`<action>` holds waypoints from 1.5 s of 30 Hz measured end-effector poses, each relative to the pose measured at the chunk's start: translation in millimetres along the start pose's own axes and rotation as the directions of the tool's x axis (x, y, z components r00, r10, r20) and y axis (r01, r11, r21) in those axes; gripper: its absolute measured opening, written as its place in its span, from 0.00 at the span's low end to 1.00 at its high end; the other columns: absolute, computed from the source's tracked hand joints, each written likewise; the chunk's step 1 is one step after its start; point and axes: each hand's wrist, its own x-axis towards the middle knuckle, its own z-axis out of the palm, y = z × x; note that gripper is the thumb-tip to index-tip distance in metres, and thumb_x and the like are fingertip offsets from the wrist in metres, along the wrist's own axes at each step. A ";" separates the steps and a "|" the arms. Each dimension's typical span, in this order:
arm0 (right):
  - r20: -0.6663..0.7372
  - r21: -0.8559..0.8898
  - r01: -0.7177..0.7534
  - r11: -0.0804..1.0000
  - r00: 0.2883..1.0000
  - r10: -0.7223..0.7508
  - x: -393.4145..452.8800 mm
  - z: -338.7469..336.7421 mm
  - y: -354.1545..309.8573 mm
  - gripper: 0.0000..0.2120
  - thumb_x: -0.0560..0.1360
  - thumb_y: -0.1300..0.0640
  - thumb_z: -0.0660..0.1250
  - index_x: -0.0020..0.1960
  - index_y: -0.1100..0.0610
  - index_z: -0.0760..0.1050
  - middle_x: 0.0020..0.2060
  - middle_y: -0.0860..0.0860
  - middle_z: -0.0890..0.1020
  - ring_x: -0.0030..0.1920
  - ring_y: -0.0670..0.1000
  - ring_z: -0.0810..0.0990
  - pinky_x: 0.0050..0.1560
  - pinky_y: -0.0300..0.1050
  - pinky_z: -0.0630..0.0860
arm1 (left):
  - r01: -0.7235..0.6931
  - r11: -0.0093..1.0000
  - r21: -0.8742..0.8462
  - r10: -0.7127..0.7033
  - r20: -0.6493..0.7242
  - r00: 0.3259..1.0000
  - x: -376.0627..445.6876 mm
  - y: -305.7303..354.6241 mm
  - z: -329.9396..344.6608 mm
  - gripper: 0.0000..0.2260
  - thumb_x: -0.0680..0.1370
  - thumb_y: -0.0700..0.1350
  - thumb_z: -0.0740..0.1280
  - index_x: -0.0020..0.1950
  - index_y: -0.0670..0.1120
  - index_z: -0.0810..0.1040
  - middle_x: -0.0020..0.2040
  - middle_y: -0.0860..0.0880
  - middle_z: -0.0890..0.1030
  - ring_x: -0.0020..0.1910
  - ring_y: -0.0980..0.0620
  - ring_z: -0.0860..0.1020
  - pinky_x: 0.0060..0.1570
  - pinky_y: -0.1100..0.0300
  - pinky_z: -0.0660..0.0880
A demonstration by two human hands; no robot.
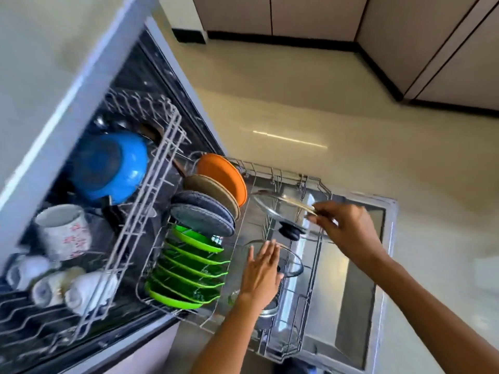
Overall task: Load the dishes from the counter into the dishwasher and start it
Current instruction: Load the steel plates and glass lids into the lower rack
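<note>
My right hand (348, 230) pinches the rim of a glass lid (283, 211), fingers curled on its metal edge. The lid is tilted, knob (290, 232) facing down toward me, and it sits above the right half of the lower rack (316, 268). I cannot tell whether it touches the rack wires.

My left hand (260, 273) is released: fingers straight and together, laid against a second glass lid (286, 259) that stands in the same rack, just below the first. Its rim arcs out past my fingertips.

The lower rack is pulled out over the open dishwasher door (359, 279). Its left half holds a row of plates on edge:
- orange plate (226, 176) at the far end;
- tan plate (213, 190) next;
- two dark grey plates (205, 214);
- a run of green plates (189, 268) nearest me.

A metal-rimmed item lies low in the rack beside my left wrist; I cannot identify it.

The upper rack (151, 168) sits to the left, partly inside the tub. It holds a blue bowl (110, 166) upside down, a white mug (63, 230) with a red floral print, and small white cups (67, 287) on their sides.

The counter edge (62, 85) runs above the machine. Glossy beige floor (324, 103) and cabinet fronts (297, 14) fill the far side.
</note>
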 end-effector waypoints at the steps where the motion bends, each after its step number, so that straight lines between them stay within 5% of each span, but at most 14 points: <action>1: 0.014 0.014 -0.002 1.000 1.000 0.002 8.9 3.9 3.7 0.08 0.72 0.52 0.72 0.47 0.56 0.82 0.33 0.54 0.83 0.30 0.52 0.74 0.34 0.47 0.73 | 0.008 1.000 -0.002 -0.008 0.019 1.000 9.8 0.7 3.9 0.30 0.82 0.52 0.56 0.78 0.44 0.44 0.76 0.47 0.41 0.76 0.48 0.43 0.69 0.47 0.33; 5: 0.112 0.060 -0.026 0.998 0.993 0.020 37.2 17.2 20.2 0.12 0.72 0.48 0.70 0.46 0.56 0.82 0.37 0.56 0.84 0.38 0.55 0.81 0.41 0.50 0.77 | 0.012 0.999 0.037 -0.015 0.061 0.998 31.4 -2.5 19.2 0.31 0.82 0.55 0.53 0.77 0.46 0.40 0.77 0.48 0.38 0.76 0.49 0.40 0.66 0.49 0.29; 7: 0.163 0.055 -0.033 0.998 0.986 0.023 47.2 22.2 24.7 0.13 0.72 0.48 0.70 0.45 0.59 0.81 0.39 0.57 0.83 0.41 0.57 0.81 0.43 0.54 0.78 | -0.007 1.000 0.018 0.006 0.025 1.000 33.1 -6.0 26.2 0.29 0.82 0.55 0.54 0.78 0.45 0.47 0.78 0.47 0.46 0.77 0.48 0.47 0.67 0.49 0.31; 12: 0.225 0.079 -0.071 0.994 0.973 0.052 61.3 26.0 22.4 0.12 0.71 0.49 0.72 0.47 0.58 0.82 0.42 0.55 0.84 0.45 0.56 0.82 0.49 0.56 0.78 | -0.050 0.997 -0.064 0.049 -0.019 0.999 4.5 -15.1 39.9 0.25 0.77 0.56 0.54 0.67 0.43 0.74 0.67 0.47 0.74 0.64 0.48 0.75 0.69 0.48 0.63; 21: 0.341 0.144 -0.139 0.980 0.936 0.083 68.4 40.6 18.3 0.10 0.71 0.55 0.72 0.47 0.60 0.81 0.41 0.54 0.85 0.44 0.53 0.83 0.53 0.56 0.77 | -0.006 0.990 -0.139 0.005 -0.012 1.000 -22.4 -9.5 44.2 0.26 0.76 0.53 0.55 0.70 0.43 0.70 0.70 0.46 0.70 0.68 0.49 0.70 0.70 0.55 0.49; 30: 0.394 0.007 -0.114 0.993 0.914 0.102 82.9 77.6 18.1 0.12 0.73 0.53 0.70 0.55 0.57 0.80 0.49 0.52 0.84 0.49 0.51 0.81 0.55 0.50 0.77 | 0.033 0.983 -0.179 -0.037 -0.018 0.999 -27.2 -2.3 50.5 0.27 0.74 0.51 0.56 0.71 0.43 0.67 0.70 0.46 0.70 0.69 0.48 0.69 0.70 0.54 0.50; 38: 0.403 -0.049 -0.109 0.993 0.907 0.119 89.9 79.0 22.9 0.09 0.75 0.56 0.68 0.54 0.57 0.81 0.46 0.52 0.84 0.48 0.52 0.82 0.54 0.50 0.78 | 0.027 0.980 -0.195 -0.035 -0.038 0.999 -27.9 -2.2 54.5 0.28 0.73 0.50 0.56 0.73 0.44 0.62 0.72 0.46 0.67 0.70 0.47 0.68 0.70 0.54 0.50; 45: 0.431 -0.033 -0.100 0.994 0.896 0.104 93.4 74.9 23.7 0.10 0.76 0.59 0.67 0.55 0.59 0.80 0.50 0.54 0.83 0.50 0.52 0.81 0.57 0.50 0.77 | 0.004 0.980 -0.200 -0.029 -0.122 0.992 -28.3 -1.8 59.1 0.38 0.66 0.46 0.76 0.72 0.43 0.64 0.72 0.45 0.68 0.70 0.47 0.67 0.69 0.53 0.50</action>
